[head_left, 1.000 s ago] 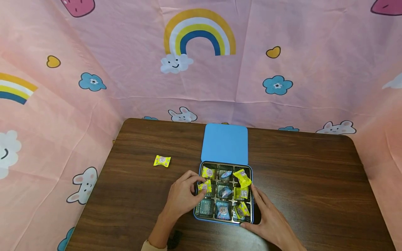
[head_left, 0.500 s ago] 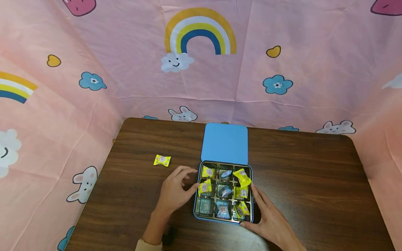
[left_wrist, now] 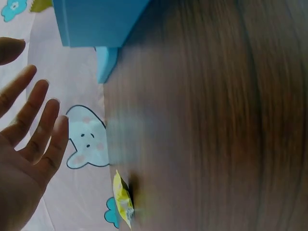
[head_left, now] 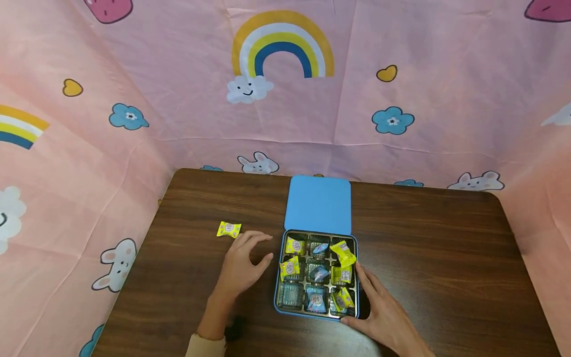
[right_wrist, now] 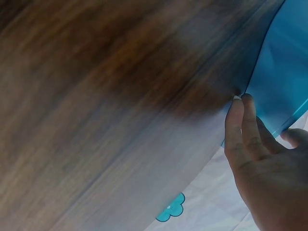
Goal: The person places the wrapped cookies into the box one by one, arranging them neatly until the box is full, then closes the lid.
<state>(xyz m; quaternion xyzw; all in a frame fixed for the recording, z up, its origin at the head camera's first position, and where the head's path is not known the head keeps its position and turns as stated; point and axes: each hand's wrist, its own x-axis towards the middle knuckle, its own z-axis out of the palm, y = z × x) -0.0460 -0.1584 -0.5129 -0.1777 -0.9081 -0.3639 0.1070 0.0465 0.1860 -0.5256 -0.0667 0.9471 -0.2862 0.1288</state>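
A blue hinged tin box (head_left: 277, 297) stands with its lid (head_left: 318, 204) laid back, a divided tray inside. Yellow-wrapped candies sit in its left and right columns, including one candy (head_left: 290, 267) in the middle-left compartment; blue-wrapped candies (head_left: 315, 300) fill the middle column. The front-left compartment (head_left: 292, 295) holds no candy. Left of the box, my left hand (head_left: 241, 263) hovers with fingers spread and nothing in them. Just beyond its knuckles lies a loose yellow-wrapped candy (head_left: 229, 229). My right hand (head_left: 385, 312) holds the box's front right corner, fingertips along the right side, thumb at the front.
The dark wooden table (head_left: 446, 258) extends to both sides of the box. A pink printed cloth (head_left: 303, 114) hangs behind it and at the sides. A small dark object (head_left: 234, 327) is partly hidden beside the left wrist.
My left hand has let go of the yellow candy in the middle-left compartment and moved left, away from the box. The right hand stays at the box corner.
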